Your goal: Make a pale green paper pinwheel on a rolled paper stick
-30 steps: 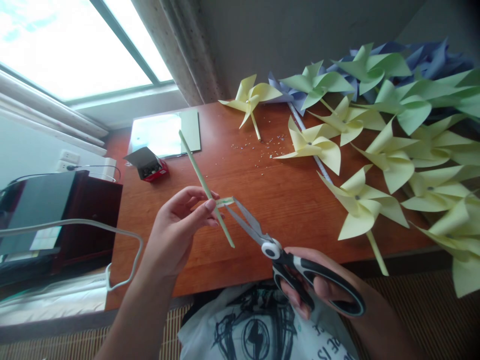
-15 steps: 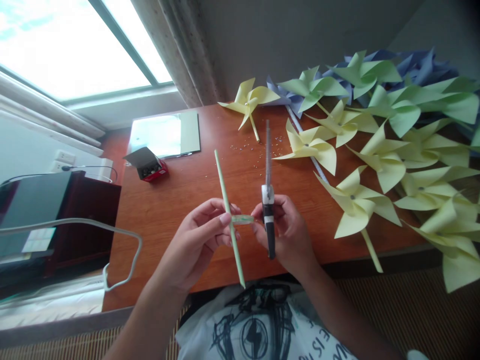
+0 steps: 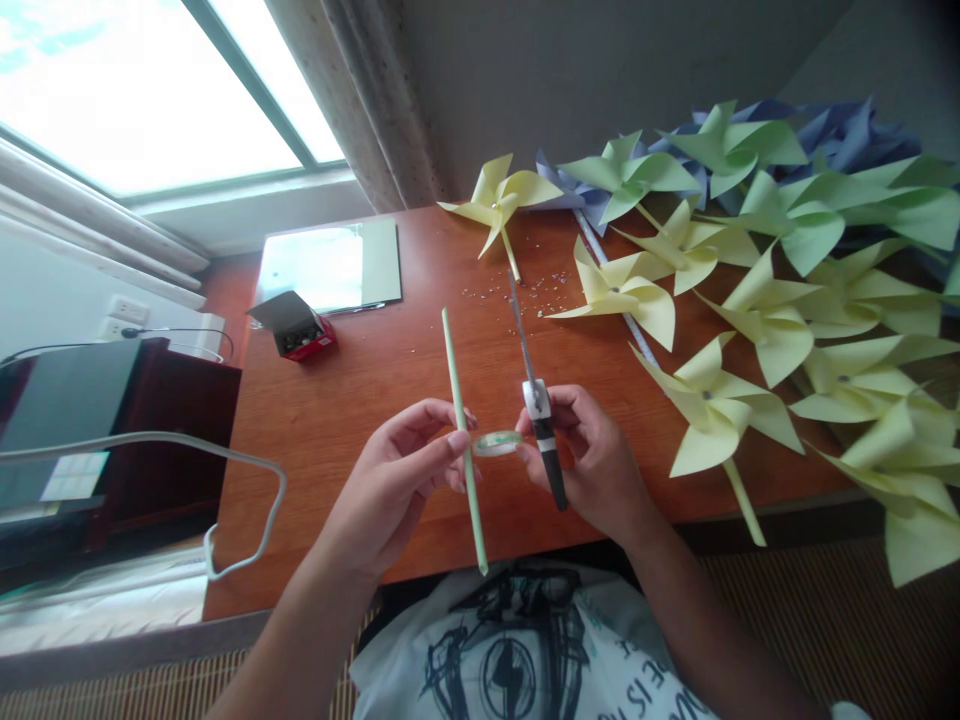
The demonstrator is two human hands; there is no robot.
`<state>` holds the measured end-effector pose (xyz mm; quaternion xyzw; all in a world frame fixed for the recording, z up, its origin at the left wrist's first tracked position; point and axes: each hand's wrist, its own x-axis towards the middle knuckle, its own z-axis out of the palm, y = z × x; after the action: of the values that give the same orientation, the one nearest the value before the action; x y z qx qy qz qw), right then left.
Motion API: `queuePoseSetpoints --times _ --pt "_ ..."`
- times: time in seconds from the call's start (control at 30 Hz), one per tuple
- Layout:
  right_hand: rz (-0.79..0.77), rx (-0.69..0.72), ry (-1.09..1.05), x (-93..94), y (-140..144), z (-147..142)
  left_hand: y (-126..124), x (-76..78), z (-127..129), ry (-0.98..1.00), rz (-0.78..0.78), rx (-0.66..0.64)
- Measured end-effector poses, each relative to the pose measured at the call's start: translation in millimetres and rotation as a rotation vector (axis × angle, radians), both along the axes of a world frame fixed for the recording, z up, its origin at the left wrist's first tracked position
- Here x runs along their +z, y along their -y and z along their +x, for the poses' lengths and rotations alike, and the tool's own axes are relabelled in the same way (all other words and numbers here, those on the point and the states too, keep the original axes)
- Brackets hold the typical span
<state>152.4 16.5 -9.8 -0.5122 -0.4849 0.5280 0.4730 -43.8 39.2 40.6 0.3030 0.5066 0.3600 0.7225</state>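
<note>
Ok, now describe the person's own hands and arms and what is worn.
The left hand and right hand are bare: no gloves, and no ring or watch shows. The forearms are uncovered where they show. The shirt is white, with a dark sketch-like print, a lightning bolt in a circle, and dark lettering.

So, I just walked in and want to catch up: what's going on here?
One person is working at a table. The left hand pinches a green stick. The right hand holds scissors, with a tape roll at its fingertips, between the hands. Yellow, green and blue pinwheels cover the table's right side, and an open box sits to the left.
</note>
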Motion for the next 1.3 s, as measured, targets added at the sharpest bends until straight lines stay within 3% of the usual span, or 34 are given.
queuePoseSetpoints --times 0.8,1.13,1.3 --pt "0.113 0.024 0.216 1.6 -11.0 10.1 1.8 -9.2 0.8 -0.048 0.004 0.018" --pt "0.026 0.04 0.06 -3.2 -11.8 4.5 2.5 -9.7 1.9 0.069 -0.093 0.006" --pt "0.004 0.018 0.056 -3.8 -9.4 7.0 2.1 -9.2 2.6 0.067 -0.066 0.013"
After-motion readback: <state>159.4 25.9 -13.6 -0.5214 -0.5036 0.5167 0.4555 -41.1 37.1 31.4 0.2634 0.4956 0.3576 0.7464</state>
